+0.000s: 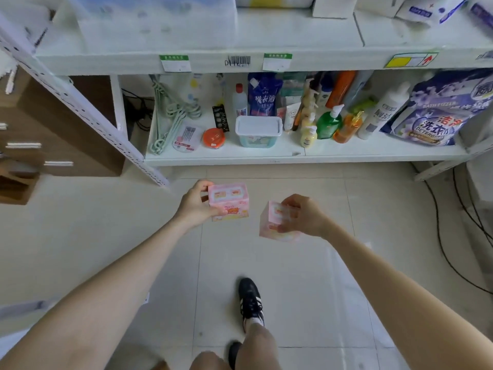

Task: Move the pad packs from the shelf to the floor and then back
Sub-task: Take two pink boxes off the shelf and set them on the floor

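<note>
Your view bright, light even and soft, shadows faint. You see top shelf (293,36) washed out, goods there blurred. Pale sheen on floor (333,276) at your lower right. Motion smears right pack (268,225). Fisheye bends shelf edges at sides.

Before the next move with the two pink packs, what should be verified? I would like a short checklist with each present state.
1. Grip of the left hand on the pink rectangular pad pack: ok.
2. Grip of the right hand on the second pink pad pack, which is tilted: ok.
3. Packs apart from each other: ok.
4. Bare pale tiled floor under the packs: ok.
5. The black cables far from the black shoe: ok.
6. Packs' own place on the white metal shelf unit: cannot tell.
</note>
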Action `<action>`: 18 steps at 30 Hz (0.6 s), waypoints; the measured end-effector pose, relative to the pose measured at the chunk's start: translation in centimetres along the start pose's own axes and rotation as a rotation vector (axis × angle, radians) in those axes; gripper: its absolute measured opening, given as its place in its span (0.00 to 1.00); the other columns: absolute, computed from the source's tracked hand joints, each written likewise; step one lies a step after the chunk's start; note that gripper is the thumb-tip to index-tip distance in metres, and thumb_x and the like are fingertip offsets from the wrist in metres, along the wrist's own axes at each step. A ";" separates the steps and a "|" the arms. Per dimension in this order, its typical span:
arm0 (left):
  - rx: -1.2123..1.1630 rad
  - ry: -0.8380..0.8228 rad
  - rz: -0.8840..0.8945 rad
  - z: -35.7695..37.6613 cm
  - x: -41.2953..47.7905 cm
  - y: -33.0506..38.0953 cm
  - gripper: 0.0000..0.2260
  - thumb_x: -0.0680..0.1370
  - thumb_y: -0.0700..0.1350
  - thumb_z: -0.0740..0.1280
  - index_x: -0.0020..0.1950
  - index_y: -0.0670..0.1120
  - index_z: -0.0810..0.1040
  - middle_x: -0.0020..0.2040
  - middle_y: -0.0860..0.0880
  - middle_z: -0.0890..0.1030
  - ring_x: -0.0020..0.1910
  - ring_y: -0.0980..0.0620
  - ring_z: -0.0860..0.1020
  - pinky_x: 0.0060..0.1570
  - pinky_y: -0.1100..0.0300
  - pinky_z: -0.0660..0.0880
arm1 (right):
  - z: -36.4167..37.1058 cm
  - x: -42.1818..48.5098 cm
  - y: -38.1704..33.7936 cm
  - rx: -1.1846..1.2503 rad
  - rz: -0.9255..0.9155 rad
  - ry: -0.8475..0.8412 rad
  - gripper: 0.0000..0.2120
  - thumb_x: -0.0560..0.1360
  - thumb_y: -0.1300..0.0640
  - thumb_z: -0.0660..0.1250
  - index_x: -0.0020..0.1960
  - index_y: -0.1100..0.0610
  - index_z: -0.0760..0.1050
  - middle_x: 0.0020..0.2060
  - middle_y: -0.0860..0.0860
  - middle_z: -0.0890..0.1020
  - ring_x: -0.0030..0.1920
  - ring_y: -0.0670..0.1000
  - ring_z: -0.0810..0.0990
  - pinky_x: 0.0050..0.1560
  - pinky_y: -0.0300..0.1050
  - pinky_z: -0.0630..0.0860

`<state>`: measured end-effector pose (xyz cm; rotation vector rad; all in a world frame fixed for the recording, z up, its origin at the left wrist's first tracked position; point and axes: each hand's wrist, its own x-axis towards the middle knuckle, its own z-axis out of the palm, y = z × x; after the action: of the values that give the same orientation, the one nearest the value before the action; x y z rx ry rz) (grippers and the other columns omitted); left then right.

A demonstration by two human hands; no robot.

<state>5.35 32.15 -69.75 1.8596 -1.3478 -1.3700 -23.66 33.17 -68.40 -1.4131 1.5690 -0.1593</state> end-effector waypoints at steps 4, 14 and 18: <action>-0.006 0.005 0.004 1.6 6.3 -4.9 0.30 0.61 0.38 0.81 0.57 0.51 0.72 0.54 0.53 0.78 0.55 0.54 0.79 0.49 0.61 0.77 | 2.8 6.6 2.9 -0.019 0.007 0.000 0.32 0.57 0.49 0.82 0.58 0.51 0.75 0.51 0.49 0.79 0.51 0.52 0.79 0.52 0.48 0.78; 0.010 -0.033 0.036 8.5 22.2 -21.2 0.30 0.62 0.39 0.82 0.57 0.53 0.72 0.53 0.56 0.78 0.53 0.57 0.78 0.43 0.68 0.74 | 13.9 23.3 14.7 -0.094 -0.046 0.049 0.32 0.59 0.51 0.82 0.61 0.50 0.74 0.50 0.49 0.74 0.49 0.51 0.76 0.42 0.39 0.71; 0.017 -0.047 0.063 11.5 27.8 -27.5 0.29 0.62 0.39 0.81 0.57 0.53 0.72 0.55 0.56 0.78 0.56 0.52 0.79 0.45 0.65 0.75 | 17.9 28.8 19.7 -0.142 -0.104 0.077 0.31 0.60 0.54 0.81 0.61 0.52 0.75 0.42 0.39 0.71 0.49 0.50 0.73 0.43 0.40 0.68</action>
<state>7.50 20.64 -108.75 1.7904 -1.4333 -1.3828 -19.95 24.58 -106.48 -1.6176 1.5966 -0.1687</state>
